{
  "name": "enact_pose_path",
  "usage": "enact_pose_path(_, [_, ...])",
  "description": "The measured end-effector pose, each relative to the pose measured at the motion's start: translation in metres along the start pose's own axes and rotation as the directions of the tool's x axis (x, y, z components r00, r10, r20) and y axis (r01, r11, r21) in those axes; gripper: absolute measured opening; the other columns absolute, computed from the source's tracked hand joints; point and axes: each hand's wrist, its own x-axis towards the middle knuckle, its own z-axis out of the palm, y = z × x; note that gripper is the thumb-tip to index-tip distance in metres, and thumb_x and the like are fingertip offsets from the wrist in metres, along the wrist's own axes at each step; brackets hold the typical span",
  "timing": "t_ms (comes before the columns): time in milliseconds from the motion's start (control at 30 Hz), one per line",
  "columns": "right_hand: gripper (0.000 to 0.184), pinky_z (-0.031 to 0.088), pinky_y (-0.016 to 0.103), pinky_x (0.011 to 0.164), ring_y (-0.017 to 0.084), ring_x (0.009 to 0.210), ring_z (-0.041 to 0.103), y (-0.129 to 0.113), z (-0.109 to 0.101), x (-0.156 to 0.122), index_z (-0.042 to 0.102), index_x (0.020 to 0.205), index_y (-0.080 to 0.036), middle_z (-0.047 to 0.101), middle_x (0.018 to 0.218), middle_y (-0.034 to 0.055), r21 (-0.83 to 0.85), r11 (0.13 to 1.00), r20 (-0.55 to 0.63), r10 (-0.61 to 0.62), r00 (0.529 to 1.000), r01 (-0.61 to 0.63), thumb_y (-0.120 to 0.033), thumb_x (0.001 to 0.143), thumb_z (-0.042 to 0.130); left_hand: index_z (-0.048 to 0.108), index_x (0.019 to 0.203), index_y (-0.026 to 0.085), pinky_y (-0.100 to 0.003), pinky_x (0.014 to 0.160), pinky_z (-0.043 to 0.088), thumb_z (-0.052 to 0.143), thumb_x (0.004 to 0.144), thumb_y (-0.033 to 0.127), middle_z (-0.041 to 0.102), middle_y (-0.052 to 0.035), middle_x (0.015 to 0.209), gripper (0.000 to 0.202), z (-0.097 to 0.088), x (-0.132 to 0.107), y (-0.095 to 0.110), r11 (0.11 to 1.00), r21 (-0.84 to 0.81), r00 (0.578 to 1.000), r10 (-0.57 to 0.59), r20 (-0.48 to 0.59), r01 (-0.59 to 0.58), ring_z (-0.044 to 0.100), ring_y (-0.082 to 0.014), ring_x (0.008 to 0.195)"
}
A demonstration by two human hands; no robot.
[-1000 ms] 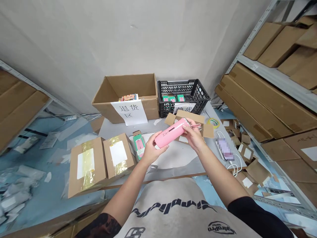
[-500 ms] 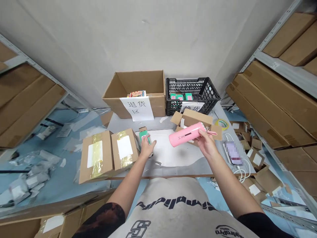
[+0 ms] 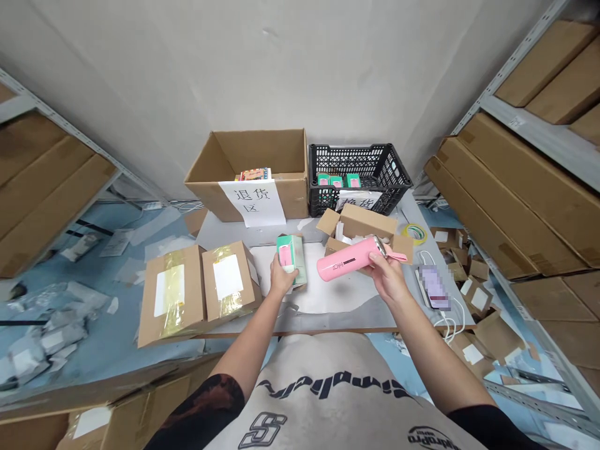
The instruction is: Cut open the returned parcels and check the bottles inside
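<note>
Two taped mailers [image 3: 173, 294] lie at the left of the table [image 3: 225, 232], labels up. Next along, the left hand [image 3: 284, 276] curls fingers and thumb round a green box [image 3: 293, 253], gripping it upright (its pink picture faces the camera). Mid-table, the right hand [image 3: 385, 279] wraps a pink bottle [image 3: 347, 259] near its cap, lifted clear, print turned up for viewing. Farther right on the table lie a tape roll [image 3: 415, 233] and a phone [image 3: 434, 287] (screen blurred).
</note>
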Motion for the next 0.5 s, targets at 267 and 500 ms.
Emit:
enact_pose_path(267, [0.036, 0.056, 0.033, 0.075, 0.018, 0.086, 0.063, -0.013, 0.005, 0.014, 0.062, 0.100, -0.028, 0.068, 0.093, -0.0017, 0.129, 0.992, 0.017, 0.009, 1.000, -0.011, -0.032, 0.068, 0.078, 0.028, 0.149, 0.023, -0.041, 0.106, 0.044, 0.087, 0.060, 0.033, 0.047, -0.0132, 0.144, 0.106, -0.032, -0.023, 0.087, 0.775, -0.624, 0.974, 0.207, 0.098, -0.102, 0.049, -0.0280, 0.130])
enact_pose_path(500, [0.035, 0.057, 0.034, 0.068, 0.023, 0.093, 0.065, -0.029, 0.019, 0.016, 0.060, 0.102, -0.029, 0.070, 0.098, 0.0008, 0.213, 0.975, 0.118, 0.035, 0.992, -0.060, -0.046, 0.074, 0.070, 0.049, 0.134, 0.023, -0.038, 0.089, 0.055, 0.078, 0.072, 0.041, 0.063, -0.0093, 0.128, 0.071, -0.041, -0.026, 0.115, 0.433, -0.860, 0.888, 0.233, 0.396, 0.270, 0.066, -0.0248, 0.105])
